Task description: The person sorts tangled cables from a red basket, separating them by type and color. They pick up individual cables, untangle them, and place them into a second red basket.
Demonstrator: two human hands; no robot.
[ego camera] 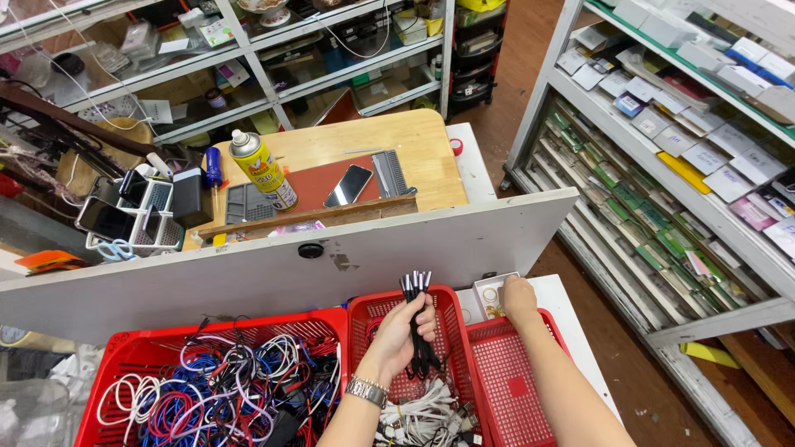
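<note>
Left hand grip clenched round black cable bundle above middle red basket; right hand grip unclear.

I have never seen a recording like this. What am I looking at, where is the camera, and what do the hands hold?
There is one picture, from a camera worn on a person's head, looking down at their own bare hands; no machine is involved. The left hand, with a wristwatch, grips a bundle of black cables upright over the middle red basket. The right hand rests at the far edge of the right basket, beside a small white box. The left basket holds tangled cables of many colours. Beyond a white board stands a wooden desk with a spray can and a phone.
</note>
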